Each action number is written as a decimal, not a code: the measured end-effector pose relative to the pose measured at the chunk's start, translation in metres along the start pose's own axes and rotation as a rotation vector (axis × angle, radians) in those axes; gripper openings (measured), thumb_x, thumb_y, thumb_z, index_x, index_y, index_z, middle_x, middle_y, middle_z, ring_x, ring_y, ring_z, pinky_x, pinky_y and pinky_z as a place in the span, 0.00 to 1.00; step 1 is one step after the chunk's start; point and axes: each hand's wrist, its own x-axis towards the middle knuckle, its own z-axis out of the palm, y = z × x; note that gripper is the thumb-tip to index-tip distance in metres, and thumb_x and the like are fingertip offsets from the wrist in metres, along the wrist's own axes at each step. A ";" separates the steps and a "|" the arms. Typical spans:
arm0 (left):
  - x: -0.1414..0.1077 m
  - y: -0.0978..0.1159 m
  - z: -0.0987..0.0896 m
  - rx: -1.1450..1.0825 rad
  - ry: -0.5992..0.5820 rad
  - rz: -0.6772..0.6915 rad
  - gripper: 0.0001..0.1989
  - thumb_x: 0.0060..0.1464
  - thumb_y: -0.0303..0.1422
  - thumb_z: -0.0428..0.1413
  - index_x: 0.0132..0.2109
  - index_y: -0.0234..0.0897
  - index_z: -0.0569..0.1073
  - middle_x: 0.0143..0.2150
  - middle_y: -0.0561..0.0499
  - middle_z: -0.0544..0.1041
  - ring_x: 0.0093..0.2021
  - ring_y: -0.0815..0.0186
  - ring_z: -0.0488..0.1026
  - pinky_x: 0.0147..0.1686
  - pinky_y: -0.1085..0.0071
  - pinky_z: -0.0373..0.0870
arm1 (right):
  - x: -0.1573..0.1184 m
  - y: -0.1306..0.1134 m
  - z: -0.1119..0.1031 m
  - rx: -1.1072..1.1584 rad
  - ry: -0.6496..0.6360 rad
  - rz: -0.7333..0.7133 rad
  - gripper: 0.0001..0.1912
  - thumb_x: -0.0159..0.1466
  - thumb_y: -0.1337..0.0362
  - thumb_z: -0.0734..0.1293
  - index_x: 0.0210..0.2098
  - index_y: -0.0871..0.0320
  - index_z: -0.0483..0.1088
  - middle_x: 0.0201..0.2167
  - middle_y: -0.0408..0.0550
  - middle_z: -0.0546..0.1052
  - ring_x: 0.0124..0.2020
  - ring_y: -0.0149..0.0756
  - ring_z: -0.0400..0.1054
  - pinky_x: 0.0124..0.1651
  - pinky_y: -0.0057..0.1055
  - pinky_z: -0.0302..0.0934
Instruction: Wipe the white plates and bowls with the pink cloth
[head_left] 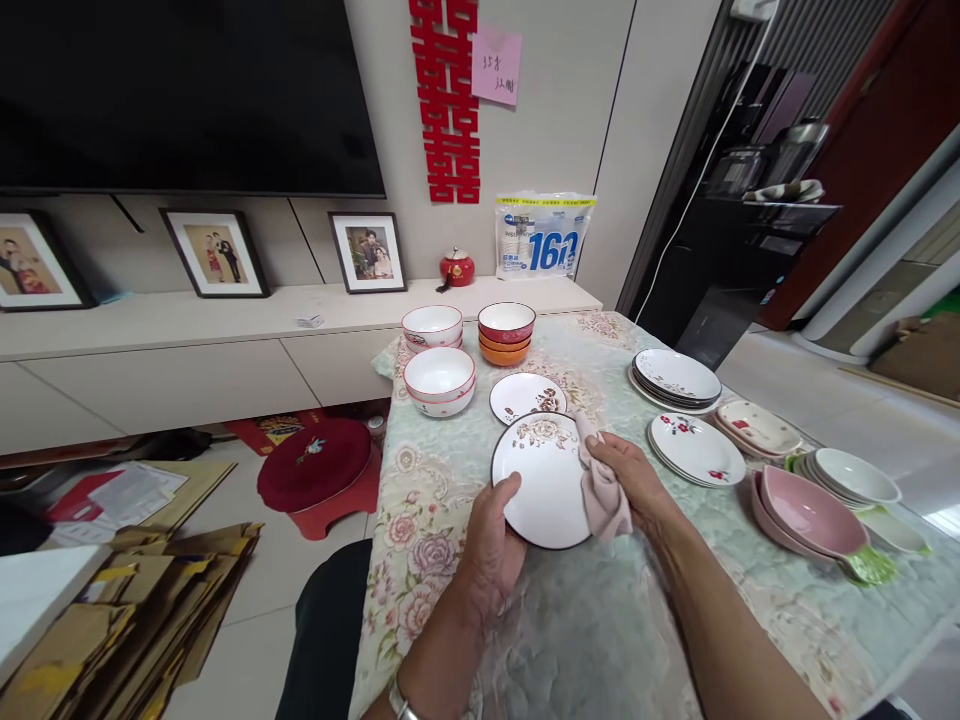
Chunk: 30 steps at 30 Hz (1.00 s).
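A round white plate [547, 490] with a dark rim and brown flowers is held above the table, tilted toward me. My left hand [491, 540] grips its lower left edge, thumb on top and fingers underneath. My right hand [626, 475] is closed on a pinkish cloth [604, 500], which is folded over the plate's right edge. Just beyond, another flowered plate [517, 393] lies on the tablecloth, partly covered by the held one. Behind it stand a stack of red and orange bowls [506, 335] and white bowls with red rims [439, 380].
On the right of the flowered tablecloth [427, 500] are stacked dark-rimmed plates [675, 378], plates with red flowers [697, 450], pink leaf-shaped bowls [814, 510] and small white bowls [855, 475]. A low cabinet [187, 330] runs behind. A red stool [319, 470] and flattened cardboard [127, 620] are at left.
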 end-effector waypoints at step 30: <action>0.008 0.001 -0.008 -0.034 0.327 0.170 0.16 0.52 0.34 0.59 0.47 0.30 0.73 0.37 0.40 0.81 0.36 0.56 0.80 0.40 0.60 0.75 | -0.007 0.023 0.033 -0.027 -0.067 0.052 0.20 0.51 0.48 0.73 0.27 0.57 0.66 0.21 0.43 0.73 0.23 0.34 0.65 0.29 0.31 0.60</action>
